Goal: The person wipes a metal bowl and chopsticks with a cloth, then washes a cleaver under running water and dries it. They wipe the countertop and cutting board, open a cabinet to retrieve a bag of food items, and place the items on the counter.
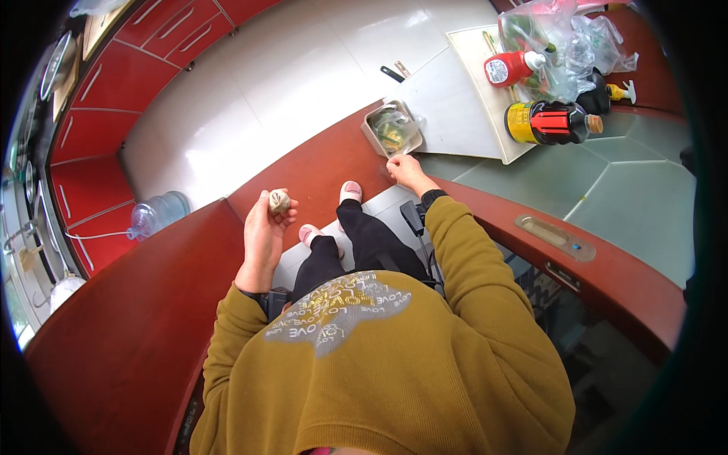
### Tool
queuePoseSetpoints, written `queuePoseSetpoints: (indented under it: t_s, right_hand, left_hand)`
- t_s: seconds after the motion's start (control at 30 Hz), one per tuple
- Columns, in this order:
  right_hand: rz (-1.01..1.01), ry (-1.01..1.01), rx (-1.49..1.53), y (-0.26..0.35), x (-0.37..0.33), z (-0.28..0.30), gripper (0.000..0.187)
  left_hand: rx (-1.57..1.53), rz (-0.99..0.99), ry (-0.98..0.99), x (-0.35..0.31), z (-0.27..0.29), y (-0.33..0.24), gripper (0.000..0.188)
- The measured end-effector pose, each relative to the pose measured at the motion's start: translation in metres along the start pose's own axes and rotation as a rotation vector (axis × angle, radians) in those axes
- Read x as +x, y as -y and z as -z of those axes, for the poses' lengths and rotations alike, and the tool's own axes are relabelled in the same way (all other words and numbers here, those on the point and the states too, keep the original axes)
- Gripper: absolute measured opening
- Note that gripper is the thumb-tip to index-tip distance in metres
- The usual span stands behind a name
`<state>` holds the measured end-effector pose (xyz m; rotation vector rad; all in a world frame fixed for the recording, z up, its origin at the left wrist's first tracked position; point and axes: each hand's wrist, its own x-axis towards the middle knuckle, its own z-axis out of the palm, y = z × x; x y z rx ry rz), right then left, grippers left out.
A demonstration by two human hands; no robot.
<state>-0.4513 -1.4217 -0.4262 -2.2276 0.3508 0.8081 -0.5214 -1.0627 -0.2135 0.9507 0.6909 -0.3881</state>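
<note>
My left hand point(262, 235) is raised in front of my body, its fingers and thumb curled round a pale garlic bulb point(279, 202) with darker streaks. Off to the right, my right hand point(410, 174) hovers at the near edge of a small open bin point(372, 135). Its fingers are bent together, and whatever they may pinch is too small to make out. A clear plastic bag point(390, 127) with green and yellowish scraps lies inside the bin.
On the right table stand a red squeeze bottle point(506, 69), a dark bottle with a yellow label point(550, 123) and several plastic bags point(576, 57). A knife handle point(392, 73) lies beyond the bin. A big water bottle point(158, 214) lies by the red cabinets point(98, 125).
</note>
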Motion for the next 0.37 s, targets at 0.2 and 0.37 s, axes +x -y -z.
queuePoseSetpoints:
  t_s: [0.2, 0.37]
  right_hand:
    - [-0.054, -0.031, 0.009, 0.013, -0.027, -0.003, 0.021]
    - [-0.04, -0.028, 0.061, 0.037, -0.031, -0.01, 0.02]
  left_hand:
    - [-0.111, -0.042, -0.007, -0.016, 0.055, 0.03, 0.043]
    - [-0.137, -0.04, -0.076, -0.04, 0.097, 0.054, 0.044]
